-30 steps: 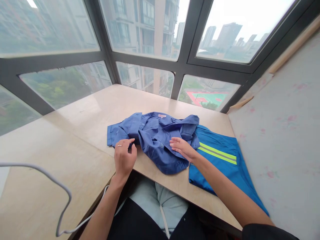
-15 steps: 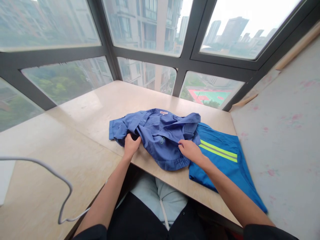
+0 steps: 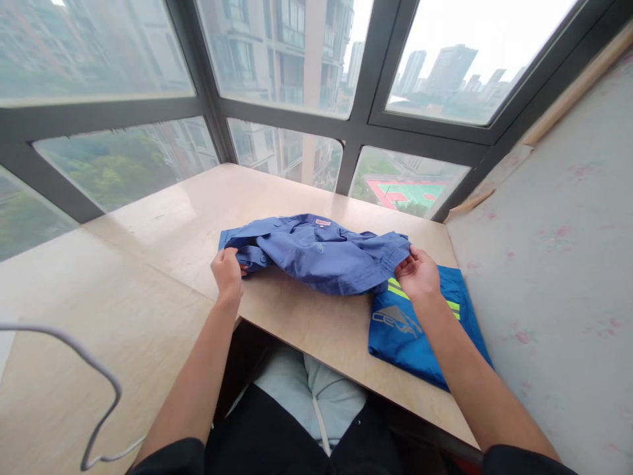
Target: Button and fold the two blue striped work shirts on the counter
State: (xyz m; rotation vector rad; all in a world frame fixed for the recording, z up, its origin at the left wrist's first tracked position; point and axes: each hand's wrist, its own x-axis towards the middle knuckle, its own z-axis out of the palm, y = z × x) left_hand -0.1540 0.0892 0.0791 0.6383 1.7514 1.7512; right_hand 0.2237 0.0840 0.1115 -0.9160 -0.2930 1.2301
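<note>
A blue-violet work shirt (image 3: 321,260) lies rumpled across the wooden tabletop, its pink collar label at the far side and a small light emblem on its front. At its left end my left hand (image 3: 228,272) is closed on the cloth near a buttoned edge. My right hand (image 3: 418,272) grips the right end of the shirt, fingers curled under the fabric. Under my right forearm is a folded bright blue garment (image 3: 390,340) with yellow-green and grey stripes and a grey printed logo, partly hidden by the arm.
Grey-framed windows (image 3: 356,135) border the wooden tabletop (image 3: 163,241) at the back. A papered wall (image 3: 554,297) closes off the right side. A light cable (image 3: 106,376) loops over the left part of the table.
My hands have moved apart, the left one leftward and the right one rightward and up. The shirt's near edge is drawn back and stretched wider, and the striped garment's logo has come into sight.
</note>
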